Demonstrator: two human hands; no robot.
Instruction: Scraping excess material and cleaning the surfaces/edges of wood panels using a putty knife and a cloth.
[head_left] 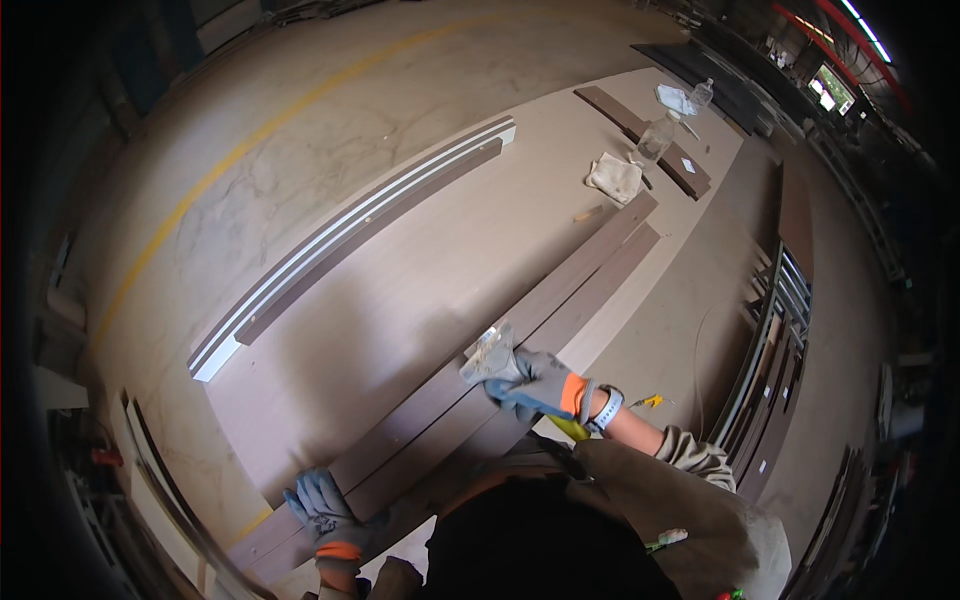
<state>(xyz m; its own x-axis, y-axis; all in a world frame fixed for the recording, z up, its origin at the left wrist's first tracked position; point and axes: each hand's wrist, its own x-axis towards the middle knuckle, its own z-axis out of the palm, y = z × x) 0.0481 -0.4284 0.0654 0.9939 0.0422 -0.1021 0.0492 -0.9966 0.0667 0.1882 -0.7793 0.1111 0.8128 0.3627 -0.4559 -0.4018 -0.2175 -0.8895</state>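
Observation:
Two long brown boards lie side by side, slanting across the pale work table in front of me. My right hand, in a grey-blue glove with an orange cuff, is closed on a crumpled, greyish-white rag. It presses the rag onto the boards about midway along them. Something yellow shows just below that wrist; its kind is unclear. Near the boards' close left end, my gloved left hand lies on top, fingers stretched across the surface. Part of its thumb side is hard to make out.
Brown and white strips lie along the table's left edge. Farther off are a folded beige cloth, a clear bottle, another bottle and short dark boards. A rack of boards stands at right.

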